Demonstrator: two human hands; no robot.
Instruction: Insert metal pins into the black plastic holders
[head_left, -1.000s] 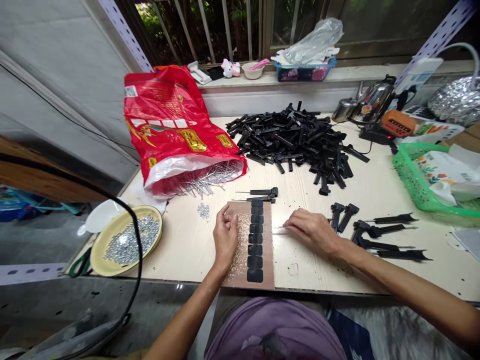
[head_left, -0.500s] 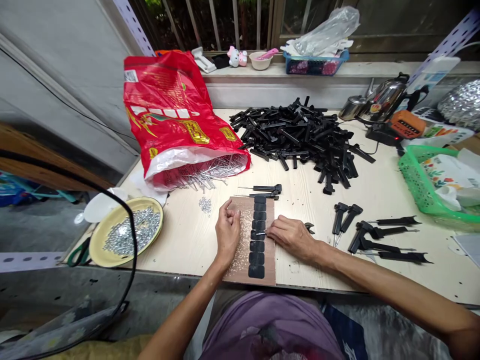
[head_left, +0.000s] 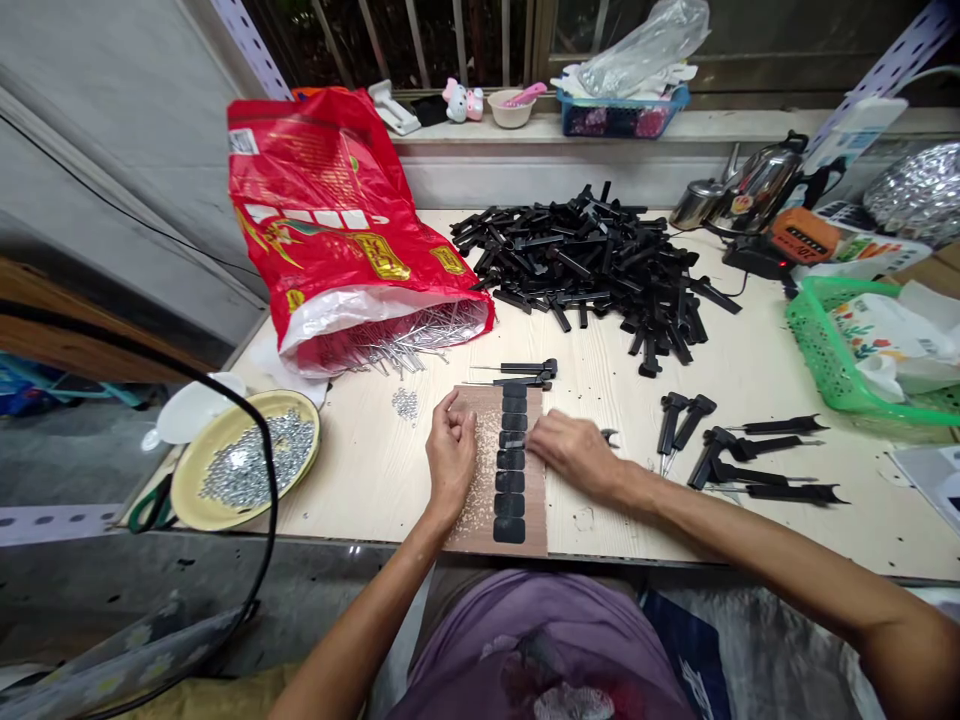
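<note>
The right hand (head_left: 574,455) lies over the right edge of the brown board (head_left: 534,500), its fingertips pinched together on what looks like a thin metal pin at the column of black pads (head_left: 511,470); the pin itself is too small to tell for sure. The left hand (head_left: 450,455) rests curled on the board's left side, fingers closed loosely; whether it holds anything I cannot tell. Just above the board lie two assembled black pieces (head_left: 529,373). To the board's right sit about seven more finished pieces (head_left: 739,465). Beyond, a big pile of black plastic parts (head_left: 592,265) and the red bag of pins (head_left: 352,250) suggest most work remains.
</note>
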